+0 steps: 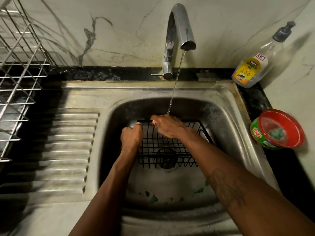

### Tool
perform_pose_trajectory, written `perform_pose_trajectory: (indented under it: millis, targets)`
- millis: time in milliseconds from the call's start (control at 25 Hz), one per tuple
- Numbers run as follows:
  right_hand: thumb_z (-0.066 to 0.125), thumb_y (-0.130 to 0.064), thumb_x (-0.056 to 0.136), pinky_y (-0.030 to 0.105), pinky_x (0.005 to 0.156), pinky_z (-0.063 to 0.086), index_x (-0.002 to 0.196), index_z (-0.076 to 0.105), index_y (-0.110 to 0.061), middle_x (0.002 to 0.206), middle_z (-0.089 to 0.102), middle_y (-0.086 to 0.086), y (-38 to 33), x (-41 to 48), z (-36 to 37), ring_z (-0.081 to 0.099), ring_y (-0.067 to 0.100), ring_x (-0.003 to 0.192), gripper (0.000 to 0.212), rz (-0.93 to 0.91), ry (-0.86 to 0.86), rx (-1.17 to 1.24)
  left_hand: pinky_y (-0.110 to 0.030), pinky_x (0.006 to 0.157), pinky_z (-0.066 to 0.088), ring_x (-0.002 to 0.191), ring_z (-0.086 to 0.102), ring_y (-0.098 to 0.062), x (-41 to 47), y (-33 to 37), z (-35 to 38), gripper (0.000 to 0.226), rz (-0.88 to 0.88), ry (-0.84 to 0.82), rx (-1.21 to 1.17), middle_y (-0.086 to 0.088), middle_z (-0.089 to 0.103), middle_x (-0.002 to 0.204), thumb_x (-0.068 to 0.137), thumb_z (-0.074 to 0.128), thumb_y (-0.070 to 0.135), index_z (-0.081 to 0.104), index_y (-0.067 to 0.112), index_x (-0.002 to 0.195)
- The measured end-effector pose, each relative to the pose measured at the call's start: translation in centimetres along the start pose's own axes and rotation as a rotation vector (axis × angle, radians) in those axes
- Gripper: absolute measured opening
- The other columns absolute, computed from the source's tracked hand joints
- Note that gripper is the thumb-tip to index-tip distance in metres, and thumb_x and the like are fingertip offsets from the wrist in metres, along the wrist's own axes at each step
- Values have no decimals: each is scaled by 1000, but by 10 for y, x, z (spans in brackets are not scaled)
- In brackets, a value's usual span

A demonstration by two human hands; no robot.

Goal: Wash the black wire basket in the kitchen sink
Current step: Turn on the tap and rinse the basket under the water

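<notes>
1. The steel sink [119, 92] is set into the black worktop [102, 74], with its ribbed drainboard [68, 142] to the left of the basin.
2. A silver wire dish rack [18, 79] stands at the worktop's left edge, beside the drainboard.
3. A chrome tap [177, 31] rises from the back edge and runs a thin stream of water [177, 77] down onto the right hand.
4. The black wire basket [167, 145] sits in the basin, over the drain [166, 158], open side up.
5. The left hand [132, 137] grips the basket's left rim, its fingers curled round the wire.
6. The right hand [167, 126] lies across the far rim, fingertips at the far left corner; I cannot tell whether they close round the wire.
7. A nearly empty dishwash gel bottle [255, 65] stands in the worktop's back right corner.
8. A red tub [279, 130] of dish soap sits at the right edge.
9. Green scraps [153, 198] dot the near basin floor.
</notes>
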State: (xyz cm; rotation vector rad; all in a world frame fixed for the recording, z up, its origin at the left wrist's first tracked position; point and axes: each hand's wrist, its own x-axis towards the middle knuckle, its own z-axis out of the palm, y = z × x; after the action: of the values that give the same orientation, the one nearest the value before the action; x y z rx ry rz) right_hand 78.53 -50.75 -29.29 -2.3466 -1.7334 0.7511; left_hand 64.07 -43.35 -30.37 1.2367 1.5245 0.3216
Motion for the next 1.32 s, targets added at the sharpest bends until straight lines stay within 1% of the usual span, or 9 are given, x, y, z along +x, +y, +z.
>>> perform_pose_trajectory:
  millis: [200,360,480,640,760,880,1040,1160,1320]
  targets:
    - [33,-28,110,42,84,52,128,53,-29,127,65,8,48,-35,-7,64,27,103,27,105,15,-28,-33,55,46,59,57,-24,2,1,14,60,-4,-88,17,-10,62,73,80,56,57,69,4,108]
    - [34,-27,109,39,84,45,114,49,-23,114,64,5,64,-55,-8,63,28,99,17,122,7,-118,-38,62,49,67,54,-22,-10,8,28,36,58,-149,121,-6,57,77,98,55,45,60,12,85]
    - [33,-27,110,45,80,51,123,48,-20,107,65,4,28,-31,-7,63,24,88,21,49,30,-91,-47,80,55,79,58,-25,-7,7,35,30,109,-177,154,-6,59,89,100,54,41,56,18,80]
    - [53,-8,96,41,64,52,115,44,-32,94,62,-2,-3,0,4,60,22,75,31,-20,124,-114,-37,62,48,76,63,-25,-10,7,33,46,88,-133,108,-8,64,88,94,54,60,58,15,87]
    - [44,-14,102,37,64,56,129,46,-32,89,61,-5,15,-15,9,62,16,72,33,40,133,-122,-33,59,46,73,60,-23,-12,10,24,48,88,-132,111,-11,65,90,92,58,55,65,8,98]
    - [32,-28,108,39,71,54,125,49,-23,100,68,4,45,-48,9,64,19,79,24,127,122,-192,-41,67,54,77,64,-28,1,6,1,59,27,-87,105,-19,71,101,85,58,56,68,5,113]
    - [30,-29,109,50,93,50,129,48,-18,127,65,10,7,-24,4,64,29,105,29,27,89,-127,-51,78,59,79,68,-33,0,4,-9,57,98,-57,132,-17,69,92,88,51,57,68,4,103]
    - [33,-25,108,47,77,52,120,50,-21,106,68,10,-27,8,0,59,24,80,21,-67,75,-81,-40,67,55,77,66,-29,-4,6,-8,52,94,-46,144,-15,69,93,92,52,53,67,5,104]
    - [38,-15,106,37,74,55,128,50,-22,110,67,6,37,-28,8,66,24,88,26,45,59,-126,-37,63,49,66,60,-26,6,6,-27,51,24,-27,43,-10,63,77,90,53,49,70,3,102]
